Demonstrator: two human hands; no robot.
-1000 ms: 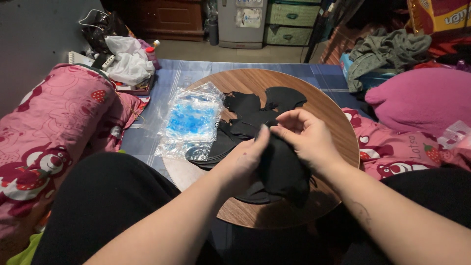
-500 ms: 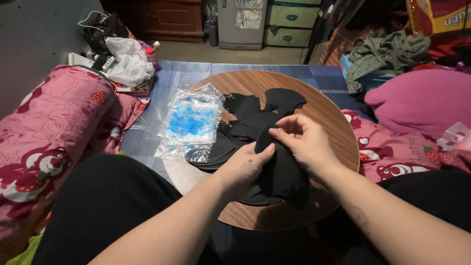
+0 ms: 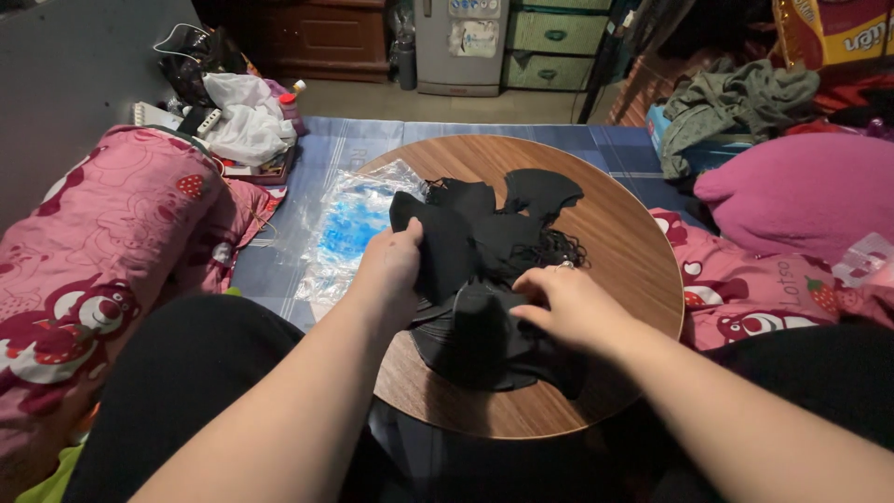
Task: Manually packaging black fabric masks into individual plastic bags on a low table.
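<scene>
— What are the hands doing at frame centre?
— Left hand (image 3: 396, 270) pinches one black fabric piece (image 3: 438, 247), lifting it off the pile (image 3: 494, 279) on the round wooden table (image 3: 633, 251); right hand (image 3: 568, 303) presses flat, fingers loose.
— Next?
— Probably peeling it free — steady pile needed.

Single head view, looking down, close over round table (image 3: 615, 233)

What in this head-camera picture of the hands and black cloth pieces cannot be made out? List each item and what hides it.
- Left hand fingertips: head view, tucked behind the black cloth piece it grips.
- Pile of black cloth pieces: head view, overlapping and dark, so their number is unclear.
- Clear plastic bag: head view, glare blurs its blue contents.
- Round wooden table: near rim hidden by the forearms.
</scene>
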